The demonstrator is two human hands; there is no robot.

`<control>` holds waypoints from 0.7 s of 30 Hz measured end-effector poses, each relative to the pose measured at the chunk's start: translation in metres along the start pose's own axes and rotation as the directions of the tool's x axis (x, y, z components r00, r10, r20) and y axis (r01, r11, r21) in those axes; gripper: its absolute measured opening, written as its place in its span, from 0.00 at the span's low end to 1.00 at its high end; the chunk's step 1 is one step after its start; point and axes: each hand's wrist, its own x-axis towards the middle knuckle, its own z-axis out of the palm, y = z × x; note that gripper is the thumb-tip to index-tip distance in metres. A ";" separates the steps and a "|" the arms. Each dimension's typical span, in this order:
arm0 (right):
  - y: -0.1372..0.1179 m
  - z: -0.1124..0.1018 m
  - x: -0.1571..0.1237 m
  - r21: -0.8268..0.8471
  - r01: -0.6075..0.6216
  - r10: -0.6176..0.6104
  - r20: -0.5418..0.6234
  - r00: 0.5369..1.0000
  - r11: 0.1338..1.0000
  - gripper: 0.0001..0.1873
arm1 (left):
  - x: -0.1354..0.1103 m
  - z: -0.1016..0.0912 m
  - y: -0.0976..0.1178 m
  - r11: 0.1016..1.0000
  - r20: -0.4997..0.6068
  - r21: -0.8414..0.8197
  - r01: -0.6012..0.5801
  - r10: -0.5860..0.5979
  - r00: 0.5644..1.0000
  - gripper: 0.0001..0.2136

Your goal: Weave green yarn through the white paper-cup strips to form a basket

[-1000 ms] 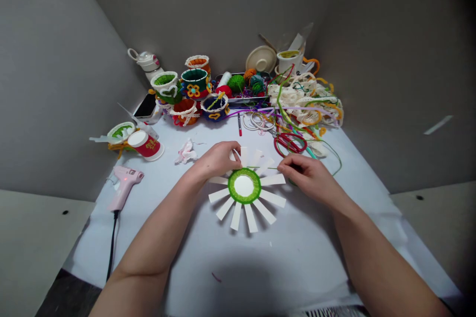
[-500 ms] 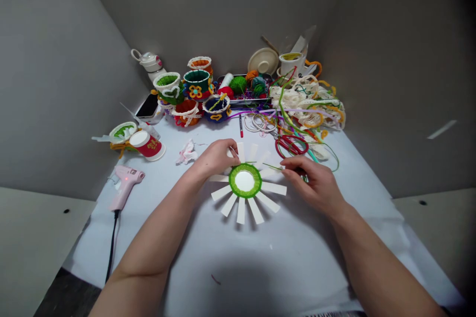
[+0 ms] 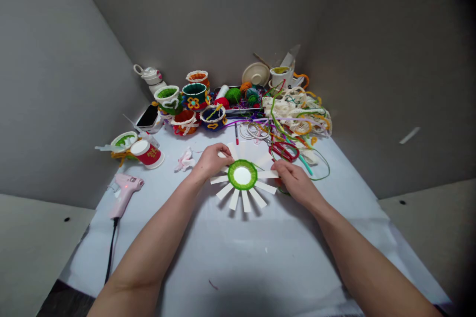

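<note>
Over the table is a paper cup cut into white strips that spread like petals (image 3: pixel 235 200), with green yarn (image 3: pixel 232 185) wound in a ring around its round white base. My left hand (image 3: pixel 214 158) is closed on the cut cup at its upper left edge, thumb and fingers pinched by a strip. On the right side my right hand (image 3: pixel 295 179) is closed in a pinch at the tips of the strips. A thin green strand runs from the ring toward its fingers, and the loose yarn trails past the hand. The exact grip of the right fingertips is partly hidden.
A pink glue gun (image 3: pixel 126 195) lies at left near a red-and-white paper cup (image 3: pixel 149 154). Several yarn-covered cups (image 3: pixel 195 96) stand behind. Red-handled scissors (image 3: pixel 283 151), a pen (image 3: pixel 236 133), yarn balls (image 3: pixel 233 95) and white lace (image 3: pixel 297 109) lie farther back.
My right hand has moved left, closer to the ring, and now sits at the strip tips. The cut cup has turned slightly in my left hand. The camera view has shifted.
</note>
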 end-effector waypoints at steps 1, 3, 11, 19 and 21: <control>0.001 0.000 0.001 -0.004 -0.015 0.015 0.010 1.000 1.000 0.25 | -0.004 0.001 0.000 1.000 -0.005 -0.022 0.007 -0.007 1.000 0.08; 0.003 0.001 0.002 0.001 -0.052 0.052 0.037 0.998 0.999 0.26 | -0.015 0.004 0.001 0.999 -0.029 -0.040 0.024 -0.025 0.999 0.08; -0.006 0.002 0.006 -0.042 -0.062 0.069 0.216 0.974 0.997 0.25 | -0.063 0.007 0.000 0.998 -0.177 0.034 0.053 -0.046 0.983 0.08; -0.020 0.016 0.016 -0.112 0.037 -0.006 0.268 0.963 0.993 0.24 | -0.090 0.001 -0.006 0.991 -0.156 -0.022 0.132 -0.134 0.979 0.14; -0.019 0.015 0.020 -0.101 0.060 -0.028 0.296 0.955 0.993 0.23 | -0.094 -0.008 -0.009 0.985 -0.055 -0.063 0.159 -0.163 0.985 0.23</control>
